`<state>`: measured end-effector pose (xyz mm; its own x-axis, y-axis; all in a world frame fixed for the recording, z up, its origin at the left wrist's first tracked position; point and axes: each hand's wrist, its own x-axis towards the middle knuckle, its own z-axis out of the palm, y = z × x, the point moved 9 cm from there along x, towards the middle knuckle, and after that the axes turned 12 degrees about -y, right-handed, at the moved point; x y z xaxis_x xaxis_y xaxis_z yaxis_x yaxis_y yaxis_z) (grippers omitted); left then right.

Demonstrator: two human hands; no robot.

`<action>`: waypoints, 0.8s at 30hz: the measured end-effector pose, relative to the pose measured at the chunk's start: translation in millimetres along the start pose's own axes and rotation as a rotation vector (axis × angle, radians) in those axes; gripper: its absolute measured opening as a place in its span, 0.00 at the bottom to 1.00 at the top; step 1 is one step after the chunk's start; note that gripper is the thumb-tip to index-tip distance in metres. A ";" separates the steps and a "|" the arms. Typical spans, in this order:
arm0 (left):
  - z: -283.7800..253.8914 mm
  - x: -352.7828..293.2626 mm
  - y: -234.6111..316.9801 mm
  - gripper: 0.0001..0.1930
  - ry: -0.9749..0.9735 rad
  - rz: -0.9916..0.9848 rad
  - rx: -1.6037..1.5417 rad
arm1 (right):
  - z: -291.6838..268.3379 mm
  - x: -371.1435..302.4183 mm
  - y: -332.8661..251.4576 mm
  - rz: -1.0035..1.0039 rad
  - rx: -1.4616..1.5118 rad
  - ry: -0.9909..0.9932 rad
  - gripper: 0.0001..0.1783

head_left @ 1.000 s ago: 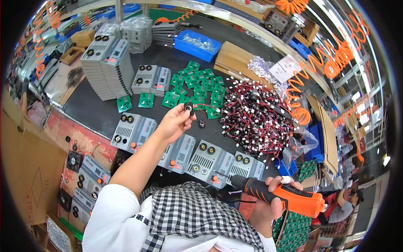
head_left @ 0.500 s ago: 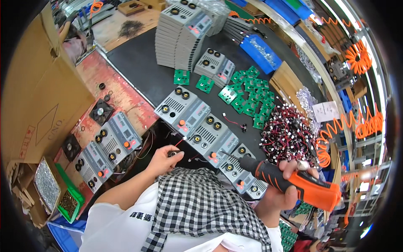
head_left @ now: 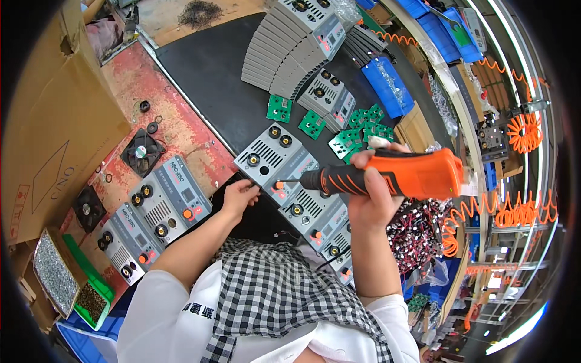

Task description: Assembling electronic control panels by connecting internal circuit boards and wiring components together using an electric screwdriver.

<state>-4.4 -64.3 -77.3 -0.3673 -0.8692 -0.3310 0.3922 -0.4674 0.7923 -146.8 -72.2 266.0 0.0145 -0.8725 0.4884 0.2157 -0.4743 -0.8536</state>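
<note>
My right hand (head_left: 376,196) grips an orange and black electric screwdriver (head_left: 417,174), held level with its bit pointing left. The bit's tip appears at the orange knob (head_left: 278,186) of a grey control panel (head_left: 292,158), though contact is unclear. At that panel's near left edge, my left hand (head_left: 240,198) has its fingertips pinched together; whatever they hold is hidden. More grey panels (head_left: 310,202) overlap in a row running down toward my apron, each with black round sockets and an orange knob.
Beyond stand a tall stack of grey panels (head_left: 290,51), green circuit boards (head_left: 279,109), a blue bin (head_left: 387,88) and piled red-black cables (head_left: 417,236). Leftward are two panels (head_left: 162,209), black fans (head_left: 143,151), a cardboard box (head_left: 60,127) and a green tray (head_left: 104,293) of screws.
The screwdriver has swung left and away from me, from the lower panels to the uppermost panel's knob. My left hand has moved up to that panel's edge. The view has shifted.
</note>
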 end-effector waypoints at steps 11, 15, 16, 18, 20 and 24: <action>16.4 27.2 4.4 0.13 -0.228 -0.224 -0.542 | 1.3 36.6 65.6 0.130 -0.084 0.104 0.24; 17.5 29.3 5.1 0.14 -0.189 -0.233 -0.594 | 2.6 39.4 74.6 0.156 -0.106 0.103 0.24; 19.1 28.5 5.4 0.14 -0.202 -0.238 -0.626 | 2.5 40.0 76.3 0.158 -0.105 0.102 0.24; 21.8 26.2 9.9 0.14 -0.212 -0.241 -0.647 | 1.6 40.8 79.3 0.159 -0.104 0.103 0.24; 23.2 24.5 15.0 0.14 -0.202 -0.234 -0.625 | 2.0 41.0 83.0 0.188 -0.165 0.100 0.25; 21.4 24.5 11.2 0.16 -0.188 -0.282 -0.603 | 4.9 41.6 89.3 0.203 -0.172 0.085 0.25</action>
<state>-27.0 -87.4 -65.6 -0.6424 -0.6843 -0.3451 0.6408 -0.7266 0.2478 -122.2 -150.3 211.0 -0.0433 -0.9550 0.2935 0.0474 -0.2954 -0.9542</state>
